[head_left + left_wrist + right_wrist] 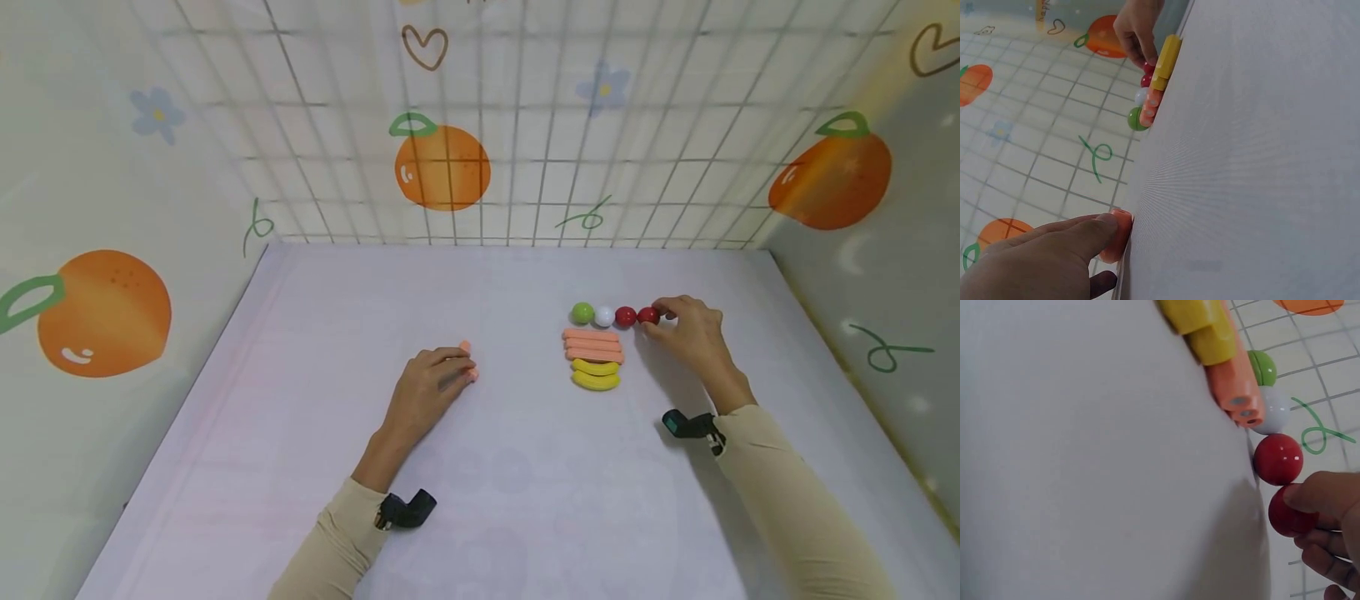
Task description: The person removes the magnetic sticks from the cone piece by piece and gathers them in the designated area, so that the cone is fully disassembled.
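My right hand [693, 333] pinches a red ball [1290, 511] between thumb and fingers, at the right end of a row of balls. Just left of it, a second red ball [626, 317] sits close beside it, then a white ball [603, 316] and a green ball [582, 313]. Out to the left, my left hand [427, 387] holds a pinkish-orange toy sausage [1119, 236] at its fingertips, down at the table. In the head view the fingers cover the sausage's middle, and pink shows above and below them.
Below the balls lie three pinkish-orange toy sausages [592, 345], side by side. Two yellow toy bananas [596, 382] lie right under these. A pale cloth covers the table [510, 492]. Behind it rises a grid-patterned curtain [525, 125] with printed oranges, and printed sheets line both sides.
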`<move>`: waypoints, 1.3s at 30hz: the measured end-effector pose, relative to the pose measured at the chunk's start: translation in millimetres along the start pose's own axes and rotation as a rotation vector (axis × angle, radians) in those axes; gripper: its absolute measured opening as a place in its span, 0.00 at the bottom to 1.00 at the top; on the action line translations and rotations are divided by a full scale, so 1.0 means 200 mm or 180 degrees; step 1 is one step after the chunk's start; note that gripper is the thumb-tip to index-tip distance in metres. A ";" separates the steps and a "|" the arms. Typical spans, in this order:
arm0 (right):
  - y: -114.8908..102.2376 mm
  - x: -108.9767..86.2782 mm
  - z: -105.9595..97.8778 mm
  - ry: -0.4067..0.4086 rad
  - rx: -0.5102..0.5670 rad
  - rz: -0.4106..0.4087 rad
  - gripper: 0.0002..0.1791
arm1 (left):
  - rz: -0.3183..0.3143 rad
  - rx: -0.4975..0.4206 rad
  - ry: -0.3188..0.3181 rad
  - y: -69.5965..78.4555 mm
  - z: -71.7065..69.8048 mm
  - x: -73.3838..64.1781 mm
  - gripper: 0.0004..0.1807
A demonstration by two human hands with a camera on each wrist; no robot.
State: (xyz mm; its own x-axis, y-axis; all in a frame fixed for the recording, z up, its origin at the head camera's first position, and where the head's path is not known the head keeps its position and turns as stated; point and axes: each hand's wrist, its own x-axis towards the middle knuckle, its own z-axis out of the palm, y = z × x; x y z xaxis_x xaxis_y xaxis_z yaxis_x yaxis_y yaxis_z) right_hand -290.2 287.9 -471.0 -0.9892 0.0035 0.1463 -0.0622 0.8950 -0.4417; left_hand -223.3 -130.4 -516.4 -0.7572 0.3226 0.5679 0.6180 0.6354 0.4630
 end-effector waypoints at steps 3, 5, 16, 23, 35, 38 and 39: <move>0.00 0.00 0.02 -0.0047 -0.0023 0.0044 0.21 | -0.0029 -0.0010 -0.0009 0.00 0.00 0.00 0.12; 0.00 0.00 0.03 -0.0068 -0.0026 0.0073 0.22 | -0.0036 -0.0010 -0.0009 0.00 0.00 0.00 0.13; -0.07 -0.06 0.00 0.0119 -0.0117 -0.0303 0.26 | -0.0125 0.0241 -0.0046 -0.02 0.00 -0.01 0.18; -0.26 -0.17 -0.01 0.0556 0.0035 -0.1161 0.16 | -0.0276 0.0426 -0.0229 -0.02 0.00 -0.01 0.19; -0.71 -0.30 0.22 -0.0031 0.0253 -0.2205 0.14 | -0.0319 0.0171 -0.0162 -0.01 0.00 -0.01 0.10; -0.78 -0.30 0.27 -0.0253 0.0181 -0.2194 0.16 | -0.0301 0.0072 -0.0212 0.00 0.00 -0.01 0.11; -0.79 -0.30 0.28 -0.0278 0.0168 -0.2202 0.16 | -0.0296 0.0020 -0.0214 0.00 0.00 -0.01 0.11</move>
State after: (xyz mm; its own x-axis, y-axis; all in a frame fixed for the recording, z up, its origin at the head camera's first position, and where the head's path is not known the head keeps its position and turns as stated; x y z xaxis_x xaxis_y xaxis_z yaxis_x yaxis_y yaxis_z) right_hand -229.4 120.9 -459.5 -0.7270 -0.5973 0.3387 -0.6858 0.6559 -0.3155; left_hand -222.6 -131.6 -516.7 -0.8239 0.3084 0.4755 0.5432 0.6690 0.5073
